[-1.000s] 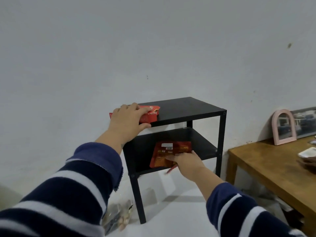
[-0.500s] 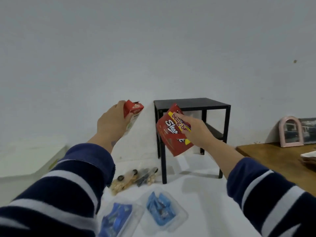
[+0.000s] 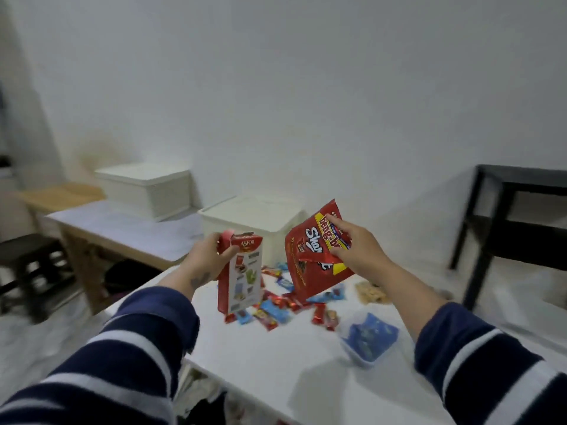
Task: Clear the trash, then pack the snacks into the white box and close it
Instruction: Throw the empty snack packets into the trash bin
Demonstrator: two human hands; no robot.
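Far left of the left hand, a dark stool (image 3: 33, 265) stands on the floor, and beyond it a low wooden table (image 3: 101, 228) carries a white lidded box (image 3: 147, 188). The left hand (image 3: 205, 262) is curled round the top of a red carton (image 3: 241, 271), thumb across the front, and holds it upright in the air above the white table (image 3: 276, 369); the carton's top flap stands open. Just beyond and between the two hands sits a second white box (image 3: 251, 222) with its lid on, at the far edge of the white table. Below and between the hands, small red and blue wrapped sweets (image 3: 276, 311) lie scattered on the tabletop. The right hand (image 3: 359, 250) pinches a red snack bag (image 3: 316, 256) by its torn front, fingers on the printed face, and holds it tilted in the air, its lower corner hanging over the sweets. Under the right forearm lies a pale packet of crackers (image 3: 371, 294), and nearer the person a clear tub with blue wrappers (image 3: 368, 335) inside. Far right of the right hand stands a black shelf table (image 3: 503, 216) against the wall.
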